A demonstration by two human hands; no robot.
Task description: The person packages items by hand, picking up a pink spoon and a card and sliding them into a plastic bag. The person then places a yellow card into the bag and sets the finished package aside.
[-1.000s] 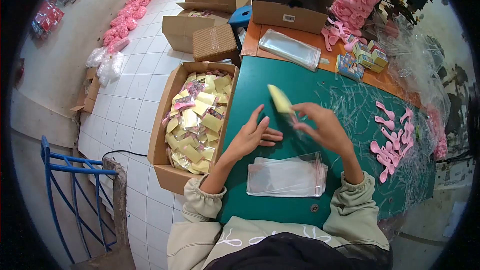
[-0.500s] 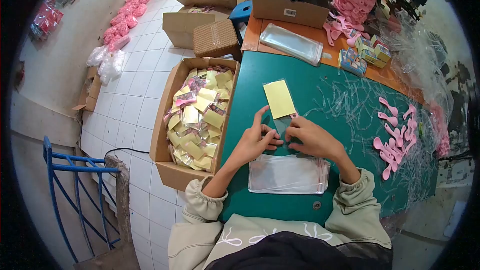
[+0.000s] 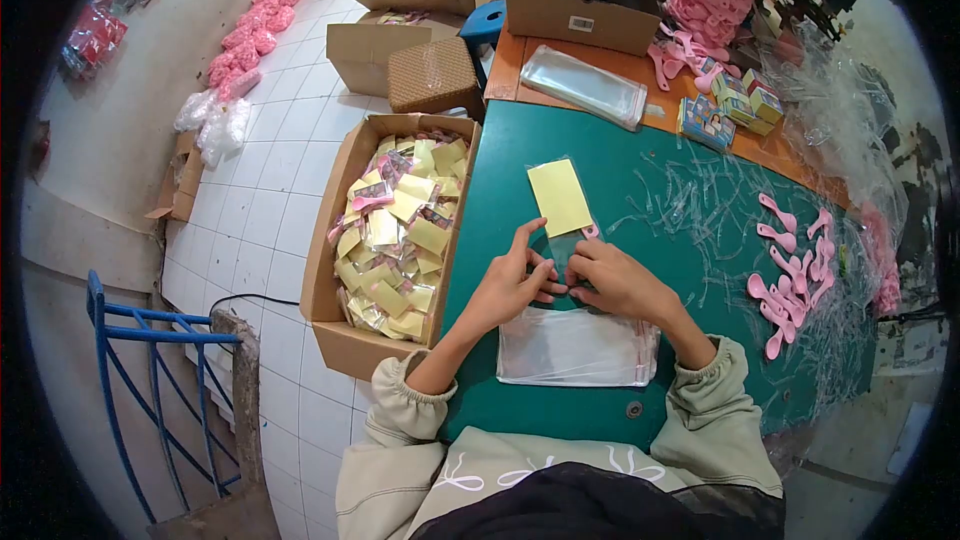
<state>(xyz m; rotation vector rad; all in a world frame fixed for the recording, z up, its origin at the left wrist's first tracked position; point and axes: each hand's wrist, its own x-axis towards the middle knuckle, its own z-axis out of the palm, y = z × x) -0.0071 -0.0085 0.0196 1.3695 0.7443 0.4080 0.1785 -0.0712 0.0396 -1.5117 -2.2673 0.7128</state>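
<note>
A clear plastic bag [image 3: 568, 250] with a yellow card [image 3: 561, 198] in its far part lies on the green table. The handle end of a pink spoon [image 3: 591, 232] shows at the card's near right corner. My left hand [image 3: 516, 278] is closed at the bag's left near edge, its index finger stretched along the side up to the card. On the other side my right hand [image 3: 622, 278] pinches the near end of the bag, fingers bent. The fingertips of both hands nearly meet, partly hiding the bag's opening. Just below them lies a stack of clear bags [image 3: 575, 352].
Left of the table stands a carton [image 3: 325, 290] full of packed bags with yellow cards. Loose pink spoons [image 3: 790, 290] and clear plastic strips [image 3: 690, 210] lie on the right. Another bag stack [image 3: 585, 87], small boxes [image 3: 708, 123] and a brown box [image 3: 585, 5] are behind.
My right hand has shifted slightly left and closer to my left hand, uncovering more of the spoon's end. The bag and card have stayed nearly in place.
</note>
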